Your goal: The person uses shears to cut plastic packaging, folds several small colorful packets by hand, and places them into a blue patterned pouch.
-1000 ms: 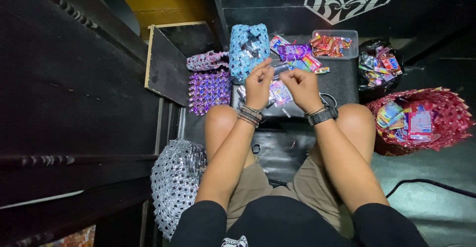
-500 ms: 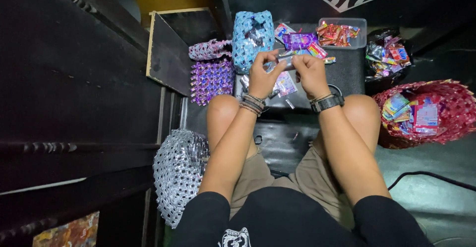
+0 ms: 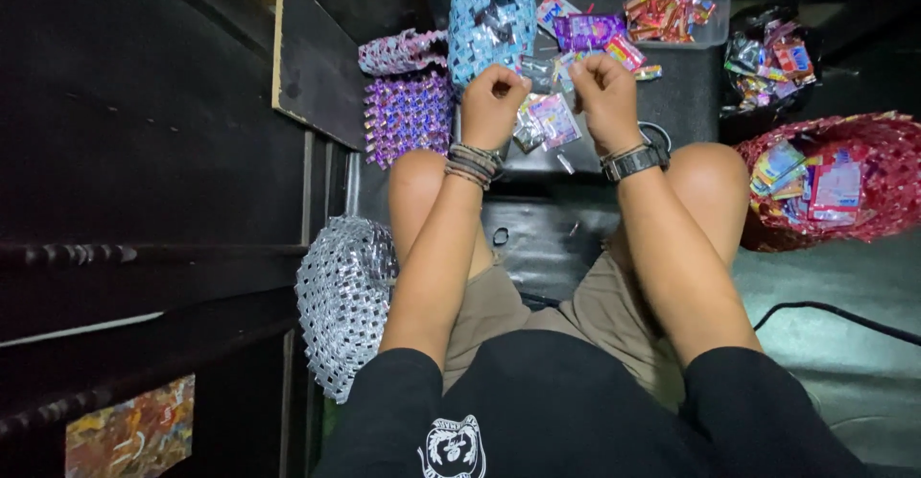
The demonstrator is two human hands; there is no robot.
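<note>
Both hands are curled into loose fists over the black surface [image 3: 686, 104] — the left hand [image 3: 491, 104] and the right hand [image 3: 602, 94] pinch a small foil wrapper strip [image 3: 549, 64] between them. Loose wrappers [image 3: 545, 121] lie just beneath, the blue woven bag [image 3: 491, 13] just beyond the left hand — a red woven basket [image 3: 878, 157] sits well right.

Head view: left hand [image 3: 491, 104] and right hand [image 3: 604, 94] both curled into fists over loose foil wrappers [image 3: 545, 121] on a dark table [image 3: 686, 104]. Blue woven bag [image 3: 491, 18] just beyond left hand. Purple woven panel [image 3: 408, 114] to its left, silver woven bag [image 3: 343, 296] by left thigh. Red woven basket [image 3: 878, 162] of wrappers at right; clear tub [image 3: 715, 8] of wrappers at top.
</note>
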